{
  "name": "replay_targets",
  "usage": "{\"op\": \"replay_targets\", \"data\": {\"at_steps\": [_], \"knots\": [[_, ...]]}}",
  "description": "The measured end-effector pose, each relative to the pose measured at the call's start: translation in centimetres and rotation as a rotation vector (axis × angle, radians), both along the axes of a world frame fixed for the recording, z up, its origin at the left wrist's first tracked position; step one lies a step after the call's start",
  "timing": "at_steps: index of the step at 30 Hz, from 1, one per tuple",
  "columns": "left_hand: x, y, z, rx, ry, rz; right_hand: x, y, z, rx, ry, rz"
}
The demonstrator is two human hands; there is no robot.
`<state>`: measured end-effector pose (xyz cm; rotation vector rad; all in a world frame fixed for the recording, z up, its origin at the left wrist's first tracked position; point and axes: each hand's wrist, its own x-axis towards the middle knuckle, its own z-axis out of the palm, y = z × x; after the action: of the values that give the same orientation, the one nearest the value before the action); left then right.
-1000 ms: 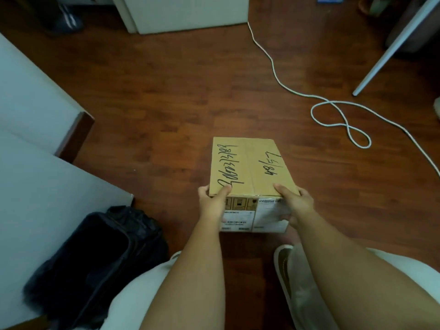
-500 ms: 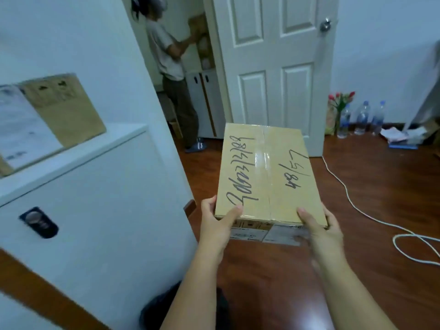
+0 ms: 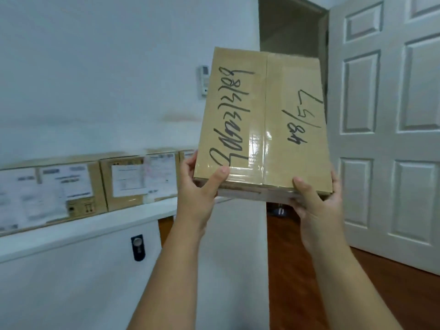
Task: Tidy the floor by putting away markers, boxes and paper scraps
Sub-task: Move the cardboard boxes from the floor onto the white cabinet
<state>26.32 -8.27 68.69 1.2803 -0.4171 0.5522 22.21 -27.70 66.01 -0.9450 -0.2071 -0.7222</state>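
Just right of the shelf with its stacked cartons, the box rides up — left hand and right hand clamping its near corners, thumbs on top — stiff, taped, apparently light, though glossy tape looks slippery.

A white bench runs across the left of the frame, its top rising slightly toward the centre. On it, along the wall, stands a row of cardboard boxes: 1 at the far left with white paper labels covering most of its front, a 2nd just beside it toward the centre, also labelled, and the edge of a 3rd beyond that. The boxes touch side by side. At lower right, a reddish-brown wooden floor shows.
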Motion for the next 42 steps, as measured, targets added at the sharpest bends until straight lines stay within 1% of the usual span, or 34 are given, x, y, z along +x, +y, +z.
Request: {"op": "replay_targets", "data": {"at_steps": [2,7,10,12,14,16,18,21,22,24,26,27,30,32,34,35,37,39,42], "knots": [[-1.1,4.3,2.3,-0.02,-0.072,0.079,0.6,3.6,2.7,-0.086,-0.059,0.076],[-3.6,14.2,6.2,-0.039,-0.154,0.257,3.0,12.6,8.3,-0.263,-0.212,0.283],[-5.7,20.8,7.9,0.078,-0.171,0.412,4.0,18.6,11.0,-0.369,-0.263,0.362],[-7.1,24.7,8.7,0.177,-0.136,0.5,4.6,22.0,12.2,-0.405,-0.282,0.396],[-7.8,28.5,9.4,0.207,-0.087,0.554,5.3,25.2,13.0,-0.431,-0.3,0.453],[-8.1,31.9,10.1,0.223,-0.052,0.643,6.0,28.5,13.7,-0.453,-0.278,0.502],[-7.7,34.4,10.6,0.284,-0.02,0.815,6.7,31.3,14.0,-0.47,-0.232,0.544],[-6.5,36.5,10.3,0.404,0.049,1.124,8.0,34.7,14.1,-0.559,-0.187,0.553],[-6.0,37.0,10.1,0.428,0.071,1.198,8.5,35.7,14.1,-0.6,-0.177,0.545],[-4.7,38.1,9.7,0.483,0.102,1.284,9.5,37.3,13.9,-0.71,-0.147,0.509],[-3.3,39.3,9.5,0.545,0.152,1.307,10.5,38.6,13.7,-0.823,-0.115,0.46],[-2.5,39.9,9.3,0.59,0.185,1.288,11.0,39.2,13.5,-0.848,-0.101,0.452],[-0.5,41.5,8.2,0.718,0.358,1.16,12.0,40.5,12.8,-0.839,-0.049,0.463],[0.2,42.3,6.9,0.736,0.48,1.08,12.5,41.3,12.3,-0.797,-0.019,0.459],[0.8,43.4,5.7,0.617,0.54,1.029,13.1,41.8,12.1,-0.78,0.027,0.382],[1.1,43.9,5.2,0.526,0.53,1.014,13.5,41.8,12.2,-0.773,0.055,0.343],[1.8,44.3,4.9,0.403,0.451,0.995,14.6,41.6,12.7,-0.751,0.111,0.318],[2.3,44.2,4.9,0.329,0.368,1.015,15.6,41.4,13.2,-0.738,0.147,0.389],[2.4,44.0,5.1,0.287,0.318,1.095,15.9,41.5,13.2,-0.79,0.129,0.506]]}}
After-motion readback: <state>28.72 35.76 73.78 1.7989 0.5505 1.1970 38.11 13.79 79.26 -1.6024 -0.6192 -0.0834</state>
